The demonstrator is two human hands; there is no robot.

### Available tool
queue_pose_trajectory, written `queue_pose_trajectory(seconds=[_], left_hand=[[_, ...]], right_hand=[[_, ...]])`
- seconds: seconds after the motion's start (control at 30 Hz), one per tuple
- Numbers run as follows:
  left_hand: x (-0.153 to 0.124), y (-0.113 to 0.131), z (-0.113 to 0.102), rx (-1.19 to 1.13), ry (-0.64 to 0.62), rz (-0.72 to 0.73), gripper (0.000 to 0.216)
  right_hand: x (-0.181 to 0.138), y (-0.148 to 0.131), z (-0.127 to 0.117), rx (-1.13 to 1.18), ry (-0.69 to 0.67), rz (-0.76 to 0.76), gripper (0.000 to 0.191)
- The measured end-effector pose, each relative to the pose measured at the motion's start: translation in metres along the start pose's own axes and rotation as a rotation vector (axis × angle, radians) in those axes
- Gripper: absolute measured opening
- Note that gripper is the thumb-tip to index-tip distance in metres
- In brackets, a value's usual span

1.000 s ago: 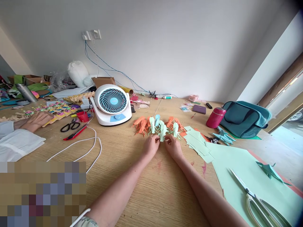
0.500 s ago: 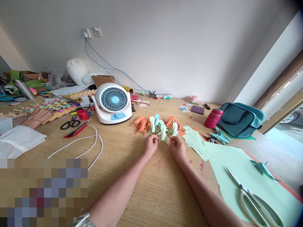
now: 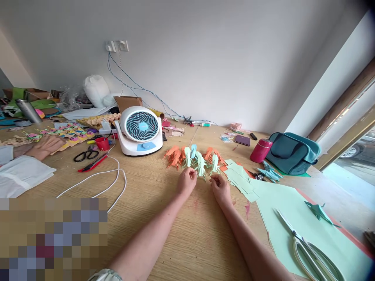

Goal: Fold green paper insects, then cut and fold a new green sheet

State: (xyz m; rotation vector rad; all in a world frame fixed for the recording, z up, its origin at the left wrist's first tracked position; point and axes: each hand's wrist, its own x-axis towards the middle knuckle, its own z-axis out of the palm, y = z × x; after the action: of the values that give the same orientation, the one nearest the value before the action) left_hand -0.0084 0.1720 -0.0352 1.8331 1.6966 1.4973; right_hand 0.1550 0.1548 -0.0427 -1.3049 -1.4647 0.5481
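Observation:
A cluster of folded paper figures stands on the wooden table, with pale green ones (image 3: 200, 165) in front, orange ones (image 3: 175, 157) at both sides and a light blue one (image 3: 193, 150) behind. My left hand (image 3: 187, 180) is just in front of the cluster, fingers curled into a pinch beside the nearest green figure's legs. Opposite it, my right hand (image 3: 220, 188) has its fingers pinched together in front of the right green figure. Whatever lies between the fingertips of either hand is too small or hidden to tell.
Cut green paper strips (image 3: 240, 177) and a large green sheet (image 3: 272, 199) with big scissors (image 3: 301, 242) lie right. A red flask (image 3: 261, 150) and teal bag (image 3: 293, 152) stand behind. Left are a fan (image 3: 142, 130), a white cable (image 3: 124, 183) and another person's hand (image 3: 48, 146).
My right hand has drawn back slightly from the figures toward me. The left hand has hardly moved. The whole view has shifted a little.

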Motion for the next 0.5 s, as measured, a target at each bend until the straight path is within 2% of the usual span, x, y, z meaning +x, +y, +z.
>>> queue_pose_trajectory(seconds=[0.2, 0.33, 0.4, 0.5], left_hand=[[-0.001, -0.002, -0.017, 0.016, 0.088, 0.013, 0.015], [-0.020, 0.008, -0.027, 0.054, 0.066, 0.068, 0.020], [-0.036, 0.014, -0.032, 0.076, 0.035, 0.099, 0.022], [-0.061, 0.023, -0.045, 0.100, -0.016, 0.145, 0.022]], right_hand=[[-0.007, -0.006, -0.004, 0.027, 0.024, 0.007, 0.018], [-0.023, -0.017, -0.009, 0.062, 0.048, 0.010, 0.019], [-0.030, -0.026, -0.020, 0.086, 0.054, 0.008, 0.022], [-0.034, -0.044, -0.053, 0.102, 0.068, -0.020, 0.028]])
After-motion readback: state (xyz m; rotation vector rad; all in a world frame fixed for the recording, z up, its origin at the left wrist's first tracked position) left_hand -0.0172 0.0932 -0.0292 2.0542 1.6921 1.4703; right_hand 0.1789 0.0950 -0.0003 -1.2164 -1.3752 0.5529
